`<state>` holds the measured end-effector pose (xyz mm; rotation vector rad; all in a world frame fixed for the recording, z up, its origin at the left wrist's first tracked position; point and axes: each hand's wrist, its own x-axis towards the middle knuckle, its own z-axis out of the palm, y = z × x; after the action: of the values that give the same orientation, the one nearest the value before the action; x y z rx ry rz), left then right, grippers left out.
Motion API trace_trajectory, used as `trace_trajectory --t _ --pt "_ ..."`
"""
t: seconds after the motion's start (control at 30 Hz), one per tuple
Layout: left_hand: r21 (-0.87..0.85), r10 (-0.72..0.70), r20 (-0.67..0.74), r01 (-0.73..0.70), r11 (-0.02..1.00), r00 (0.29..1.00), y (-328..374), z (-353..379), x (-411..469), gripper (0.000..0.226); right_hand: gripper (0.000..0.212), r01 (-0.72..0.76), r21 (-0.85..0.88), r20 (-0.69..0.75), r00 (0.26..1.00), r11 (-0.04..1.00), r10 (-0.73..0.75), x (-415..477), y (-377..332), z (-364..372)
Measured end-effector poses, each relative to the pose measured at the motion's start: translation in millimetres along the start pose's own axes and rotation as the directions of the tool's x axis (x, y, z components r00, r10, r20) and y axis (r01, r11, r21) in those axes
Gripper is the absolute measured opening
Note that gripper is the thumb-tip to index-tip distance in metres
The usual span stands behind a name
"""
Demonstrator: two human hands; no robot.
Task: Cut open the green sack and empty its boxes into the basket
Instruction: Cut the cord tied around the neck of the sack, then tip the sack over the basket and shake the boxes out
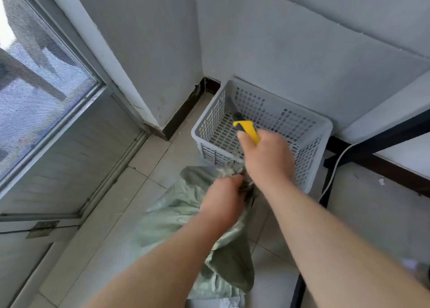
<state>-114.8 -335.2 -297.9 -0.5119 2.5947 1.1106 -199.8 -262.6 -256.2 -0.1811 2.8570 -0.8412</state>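
We judge cutting under way, nothing emptied.
The pale-green woven sack [176,214] lies on the tiled floor [149,163], neck against the boxless grey perforated plastic basket [327,127] at the floor's far edge; our left hand [221,197] clamps that neck, our right hand [267,156] grips a yellow-handled knife [247,127].

We stand on a floor [144,161] of pale square tiles with thin grey joints; on it sits the grey perforated basket [310,165], pushed into the corner where the walls meet; just in front of the basket lies the green sack [176,205], crumpled, its bunched top reaching up against the basket's near wall; right of the basket a white cable [335,165] drops to the tiles beside a black table frame [349,155]; left of the basket we see a dark skirting board [183,112], with pale crumbs scattered along its foot.
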Motion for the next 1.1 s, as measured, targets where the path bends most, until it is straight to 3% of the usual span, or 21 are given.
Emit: trace_trajectory --t 0.13,0.3,0.37,0.47,0.57,0.67,0.77,0.93,1.0,1.1 --pt "-0.021 -0.147 -0.193 0.146 0.989 0.97 -26.0 -28.4 17.1 0.017 0.051 0.013 -0.004 0.108 0.994 1.0 -0.013 14.4 16.8 -8.4" --pt "-0.134 -0.183 -0.154 0.163 0.977 0.971 -28.7 -49.3 22.7 0.03 0.053 -0.084 0.087 0.169 0.983 0.993 0.069 -8.0 51.0 0.3" --pt "-0.274 -0.218 -0.137 0.175 0.946 0.966 -33.8 -58.9 21.5 0.038 0.048 -0.154 0.204 0.207 0.972 0.967 0.111 -13.5 51.0 10.1" --pt "-0.542 -0.257 -0.095 0.166 0.824 0.962 -42.8 -71.4 25.7 0.042 0.042 -0.336 0.428 0.293 0.93 0.839 0.223 -22.2 48.3 17.5" --pt "-0.72 -0.282 -0.07 0.147 0.678 0.957 -46.4 -77.0 35.7 0.034 0.039 -0.505 0.516 0.438 0.85 0.692 0.294 -33.1 42.0 28.0" --pt "-0.753 -0.258 -0.03 0.148 0.641 0.966 -46.7 -77.8 44.1 0.04 0.042 -0.595 0.563 0.51 0.796 0.573 0.325 -37.5 36.1 45.5" --pt "-0.753 -0.285 -0.042 0.157 0.64 0.958 -54.3 -82.2 45.9 0.051 0.034 -0.62 0.554 0.548 0.774 0.556 0.318 -36.0 30.4 61.2" --pt "-0.723 -0.56 -0.28 0.213 0.657 0.78 -104.8 -111.3 36.3 0.065 0.024 -0.632 0.555 0.539 0.768 0.541 0.346 -34.4 39.2 61.7" --pt "-0.681 -0.507 -0.226 0.237 0.693 0.832 -115.7 -114.6 32.5 0.069 0.023 -0.62 0.557 0.523 0.779 0.552 0.347 -33.4 44.4 58.5" --pt "-0.613 -0.456 -0.099 0.307 0.728 0.885 -117.4 -104.8 25.7 0.1 0.023 -0.576 0.554 0.475 0.812 0.601 0.34 -34.8 42.9 65.7"
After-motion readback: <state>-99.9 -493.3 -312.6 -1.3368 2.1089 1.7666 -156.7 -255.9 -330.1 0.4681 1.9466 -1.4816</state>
